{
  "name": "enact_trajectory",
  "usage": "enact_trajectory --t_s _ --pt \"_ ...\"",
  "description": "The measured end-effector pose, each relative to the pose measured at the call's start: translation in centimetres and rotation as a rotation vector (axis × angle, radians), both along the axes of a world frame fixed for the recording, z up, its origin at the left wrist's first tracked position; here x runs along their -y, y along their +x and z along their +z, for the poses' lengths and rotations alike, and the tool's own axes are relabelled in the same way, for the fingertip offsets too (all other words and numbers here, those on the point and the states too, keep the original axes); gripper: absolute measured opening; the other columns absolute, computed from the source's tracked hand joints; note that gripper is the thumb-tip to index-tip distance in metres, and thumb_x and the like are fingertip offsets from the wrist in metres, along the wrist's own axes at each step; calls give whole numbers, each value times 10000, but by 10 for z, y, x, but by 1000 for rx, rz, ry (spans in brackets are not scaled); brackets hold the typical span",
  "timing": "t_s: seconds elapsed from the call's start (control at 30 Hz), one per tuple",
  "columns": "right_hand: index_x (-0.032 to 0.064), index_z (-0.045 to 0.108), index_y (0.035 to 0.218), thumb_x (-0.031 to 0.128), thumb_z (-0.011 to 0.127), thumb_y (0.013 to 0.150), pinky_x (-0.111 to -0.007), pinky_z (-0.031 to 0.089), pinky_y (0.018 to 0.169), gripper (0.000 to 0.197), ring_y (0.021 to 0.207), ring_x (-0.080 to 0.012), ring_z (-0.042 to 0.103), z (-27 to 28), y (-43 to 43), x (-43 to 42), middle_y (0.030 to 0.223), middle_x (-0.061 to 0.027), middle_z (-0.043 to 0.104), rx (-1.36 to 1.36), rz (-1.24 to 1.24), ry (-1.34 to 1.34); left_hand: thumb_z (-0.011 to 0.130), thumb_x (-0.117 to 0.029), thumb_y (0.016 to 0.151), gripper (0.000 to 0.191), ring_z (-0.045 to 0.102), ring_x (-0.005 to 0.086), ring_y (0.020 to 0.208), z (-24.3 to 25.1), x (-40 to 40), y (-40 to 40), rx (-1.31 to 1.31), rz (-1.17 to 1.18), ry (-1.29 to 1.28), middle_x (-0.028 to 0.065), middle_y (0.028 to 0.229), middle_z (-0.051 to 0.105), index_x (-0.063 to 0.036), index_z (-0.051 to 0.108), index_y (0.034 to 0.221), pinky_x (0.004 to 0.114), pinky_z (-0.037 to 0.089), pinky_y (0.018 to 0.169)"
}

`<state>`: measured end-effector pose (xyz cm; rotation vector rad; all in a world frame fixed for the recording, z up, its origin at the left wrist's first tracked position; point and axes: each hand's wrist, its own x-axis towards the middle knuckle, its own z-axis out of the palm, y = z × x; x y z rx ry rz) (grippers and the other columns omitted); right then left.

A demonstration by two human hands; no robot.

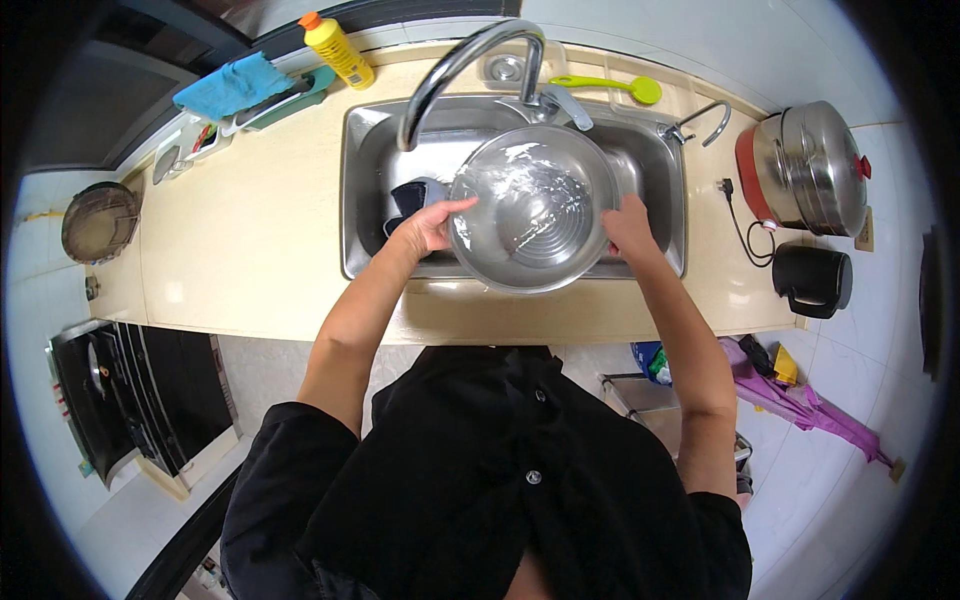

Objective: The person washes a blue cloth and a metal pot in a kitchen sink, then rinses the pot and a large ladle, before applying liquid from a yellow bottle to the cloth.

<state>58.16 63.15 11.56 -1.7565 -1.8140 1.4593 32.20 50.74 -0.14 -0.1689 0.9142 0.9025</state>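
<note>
A wide stainless steel basin (544,225) with shiny, rippling water in it is held over the double-bowl sink (365,225). My left hand (433,225) grips the basin's left rim, thumb on the inside. On the opposite side, my right hand (628,225) has its fingers curled around the right rim. A dark and grey cloth item (411,198) lies in the left sink bowl, partly hidden by the basin and my left hand. The chrome faucet (472,64) arches above the left bowl, and no stream shows under its spout.
A yellow bottle (341,56), a blue cloth (232,85) on a rack and a green brush (615,85) stand along the back. To the right are a steel steamer pot (814,169), a plug cord (739,217) and a black kettle (812,279). A second small tap (697,127) rises at the sink's right corner.
</note>
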Motion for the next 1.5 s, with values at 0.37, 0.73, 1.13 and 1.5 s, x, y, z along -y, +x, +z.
enact_trajectory --t_s 0.37,0.73,1.13,1.5 --pt "-126 489 1022 4 544 640 -398 459 529 406 588 -344 570 -23 -115 56 615 -209 559 212 495 739 571 -94 794 252 581 344 837 -152 24 -64 -151 111 -273 129 963 590 -9 493 1018 530 459 756" --pt "-50 329 1269 14 538 675 -315 423 448 633 517 -187 509 -40 -84 67 652 -58 488 219 765 1282 355 -119 881 342 501 431 1002 -22 61 -95 256 586 -205 317 1109 463 147 394 1092 474 470 837" --pt "-20 308 1237 74 625 669 -340 485 644 657 805 -280 576 -111 -54 -7 945 -199 530 94 658 580 569 -121 813 129 600 152 681 -16 80 -108 249 784 21 42 777 622 -15 571 887 281 515 653" --pt "-204 272 1050 -133 293 595 -466 529 734 461 916 -422 542 -45 -115 -113 1037 -305 416 -906 -536 -356 579 -120 806 158 593 175 851 12 88 -106 -8 617 226 41 871 619 -45 551 941 332 472 837"
